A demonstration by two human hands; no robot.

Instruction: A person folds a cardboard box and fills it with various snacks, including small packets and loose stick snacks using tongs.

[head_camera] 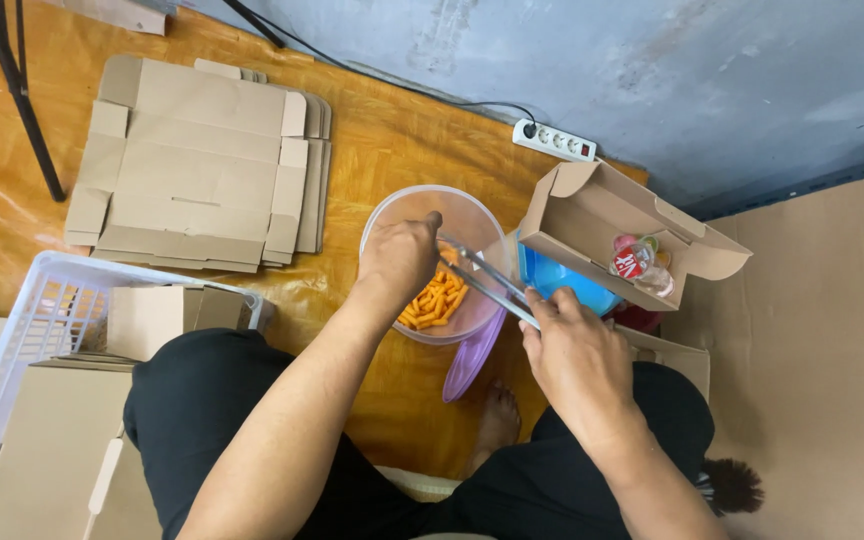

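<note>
Head view: I look down on a person seated on an orange floor mat (372,150), legs in black.
Left hand: my left hand (399,258) is closed on the rim of a clear plastic tub (392,215), steadying it.
Right hand: my right hand (577,350) grips the handle end of metal tongs (482,275).
Tongs axis: the long axis runs diagonally, handles lower right, tips pointing upper left into the tub.
Contents: orange snack sticks (434,300) lie in the tub's bottom; I cannot tell whether the tips hold any.
Progress: I judge filling barely begun; the open cardboard box (592,215) just right of the tub holds only small jelly cups (637,262), no sticks visible.
Left to do: flat box blanks (202,165) lie stacked unfolded; a white basket (22,310) holds more cardboard.
Nearby: purple lid (472,360) under the tub, blue container (562,285) behind the box.
</note>
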